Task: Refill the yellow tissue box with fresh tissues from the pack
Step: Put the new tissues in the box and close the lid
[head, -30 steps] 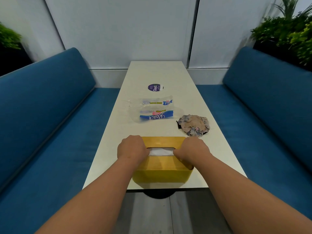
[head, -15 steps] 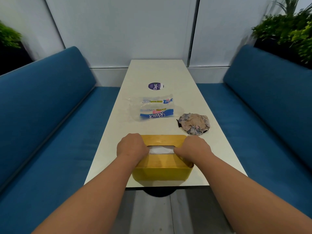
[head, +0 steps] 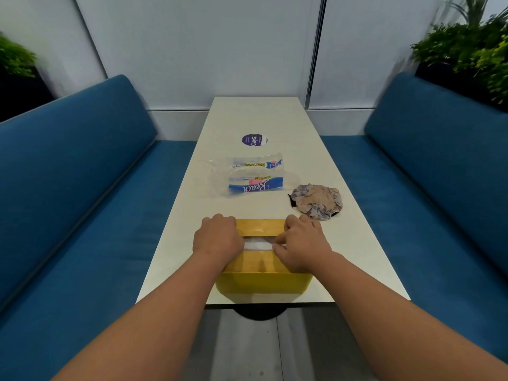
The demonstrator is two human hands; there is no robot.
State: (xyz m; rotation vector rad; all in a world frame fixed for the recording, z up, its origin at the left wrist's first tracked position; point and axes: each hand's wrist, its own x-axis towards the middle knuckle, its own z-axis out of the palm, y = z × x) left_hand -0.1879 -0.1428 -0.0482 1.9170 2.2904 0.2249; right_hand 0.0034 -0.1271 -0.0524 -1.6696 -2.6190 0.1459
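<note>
a rectangular yellow plastic tissue box (head: pixel 264 281) sits at the near end of a long white table (head: pixel 316 166), its near wall just behind the table's near edge. the box's flat yellow lid (head: pixel 261 228) is in place on top, and white tissue (head: pixel 258 245) shows through the long slot across its middle.

the left hand (head: pixel 217 239) lies over the left end of the lid with its fingers curled down over the far left edge, gripping the box there. the right hand (head: pixel 302 244) lies over the right end, fingers bent around the far right edge of the lid, and its thumb reaches in to the right end of the slot, touching the white tissue. whether the thumb actually pinches the tissue cannot be told.

farther along the table, left of centre and well apart from the box, lies the flattened clear plastic tissue pack (head: pixel 253 177) with blue and white lettering; it looks emptied. to the right of it, just beyond the right hand, lies a crumpled round wad of patterned paper (head: pixel 317 202). farther still, a round purple sticker (head: pixel 254 139) lies flat on the tabletop.

blue upholstered benches (head: pixel 82 188) run along both sides of the table, with a pale panelled wall (head: pixel 206 50) at the far end and green plants (head: pixel 467 48) at the far right and far left corners.
</note>
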